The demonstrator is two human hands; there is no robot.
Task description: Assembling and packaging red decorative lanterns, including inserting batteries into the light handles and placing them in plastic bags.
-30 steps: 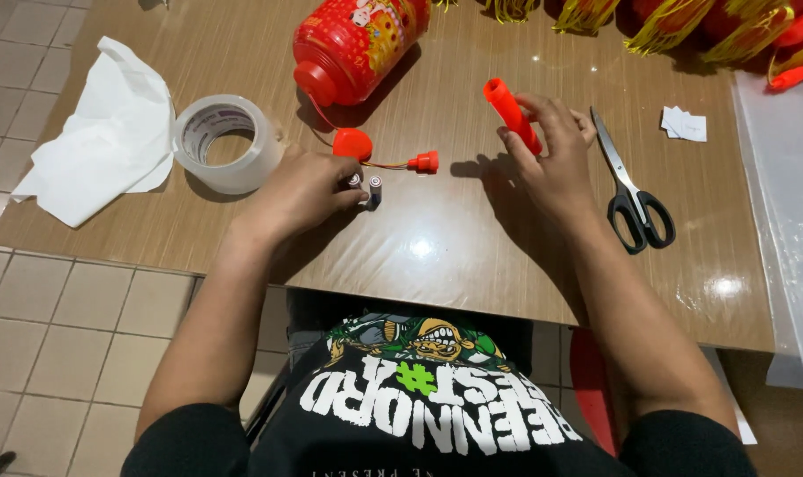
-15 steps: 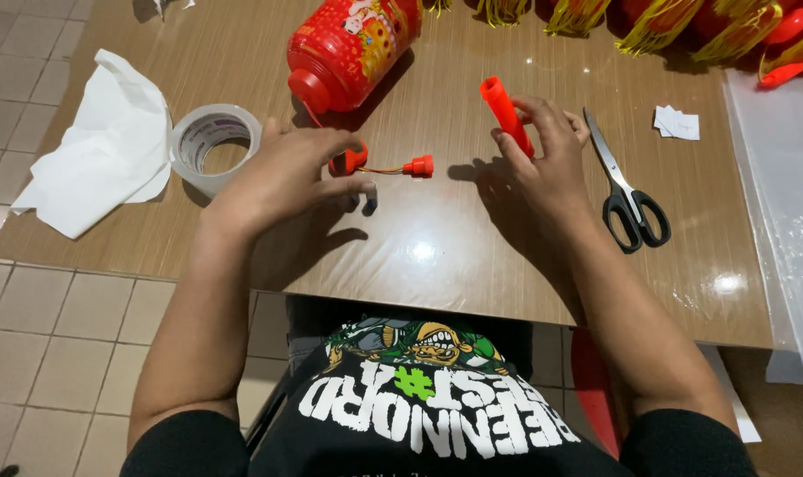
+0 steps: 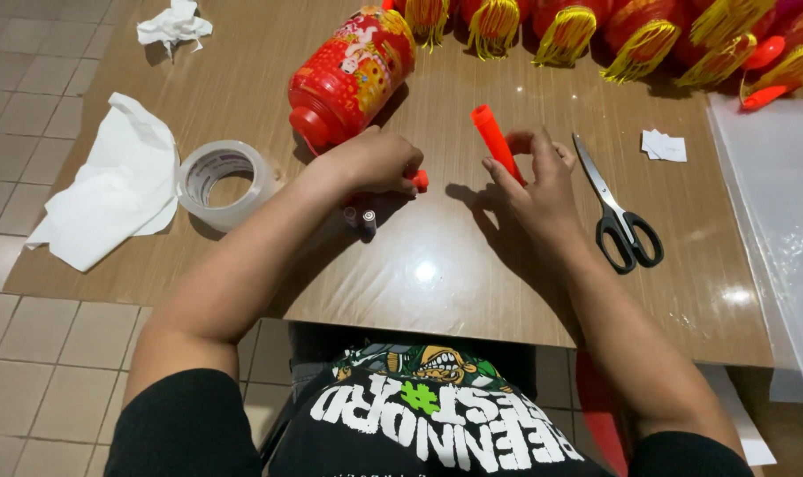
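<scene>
My right hand (image 3: 538, 181) holds a red plastic tube (image 3: 492, 140) tilted upright above the wooden table (image 3: 472, 274). My left hand (image 3: 370, 162) is closed over a small red cap piece (image 3: 419, 180) right next to the red cylindrical lantern (image 3: 353, 75) lying on its side. Two small batteries (image 3: 361, 219) lie on the table just below my left hand.
A roll of clear tape (image 3: 224, 183) and white tissue paper (image 3: 110, 190) lie at the left. Black-handled scissors (image 3: 618, 212) lie right of my right hand. A row of red lanterns with yellow tassels (image 3: 596, 31) lines the far edge. A clear plastic sheet (image 3: 777, 221) covers the right side.
My left hand has moved up toward the lantern's base, covering the red cap piece and leaving the two batteries on the table. My right hand has kept hold of the red tube.
</scene>
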